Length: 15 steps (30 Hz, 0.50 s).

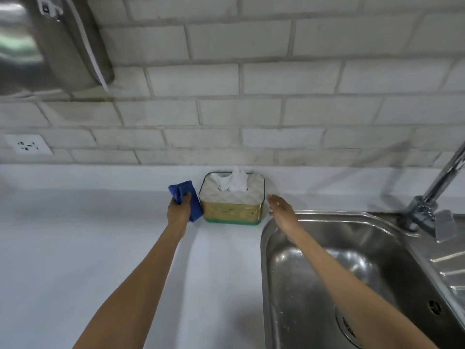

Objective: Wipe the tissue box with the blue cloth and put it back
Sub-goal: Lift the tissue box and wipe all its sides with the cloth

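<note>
The tissue box (232, 210) stands on the white counter against the back wall, with a pale patterned top, a gold front and a green base. A white tissue sticks up from its slot. My left hand (179, 210) grips the folded blue cloth (187, 199) right beside the box's left side. On the other side of the box, my right hand (279, 209) hovers just apart from it, fingers apart and empty, above the sink's corner.
A steel sink (327, 273) fills the right side, with a chrome tap (432, 197) behind it. The white counter (88, 248) stretches to the left. A wall socket (27, 144) sits at far left, and a steel hood (50, 41) hangs at top left.
</note>
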Motion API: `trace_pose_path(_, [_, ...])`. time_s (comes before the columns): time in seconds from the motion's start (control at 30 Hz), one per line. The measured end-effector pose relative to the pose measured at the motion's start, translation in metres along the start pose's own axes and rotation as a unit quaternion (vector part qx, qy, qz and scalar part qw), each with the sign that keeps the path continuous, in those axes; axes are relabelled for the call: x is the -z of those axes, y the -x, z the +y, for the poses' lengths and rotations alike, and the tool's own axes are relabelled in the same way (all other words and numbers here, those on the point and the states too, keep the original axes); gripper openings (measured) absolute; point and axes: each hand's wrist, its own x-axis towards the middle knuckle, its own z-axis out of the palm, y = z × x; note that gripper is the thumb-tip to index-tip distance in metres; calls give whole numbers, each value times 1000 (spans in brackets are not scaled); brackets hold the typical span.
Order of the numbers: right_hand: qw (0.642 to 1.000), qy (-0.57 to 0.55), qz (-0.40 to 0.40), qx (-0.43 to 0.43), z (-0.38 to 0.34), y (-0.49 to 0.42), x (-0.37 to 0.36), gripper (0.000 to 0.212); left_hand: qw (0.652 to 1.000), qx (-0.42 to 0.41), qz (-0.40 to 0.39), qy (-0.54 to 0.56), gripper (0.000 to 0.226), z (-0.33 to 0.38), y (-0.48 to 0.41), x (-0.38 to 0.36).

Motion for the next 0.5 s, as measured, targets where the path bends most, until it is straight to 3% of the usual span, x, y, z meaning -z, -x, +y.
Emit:
trace_pose_path(0.37, [999, -39, -23, 7, 4, 3, -12, 45, 996, 33, -75, 31, 43, -10, -4, -4])
trace_pose_path(0.5, [998, -52, -30, 4, 3, 26, -10, 30, 996, 28, -79, 18, 41, -14, 16, 10])
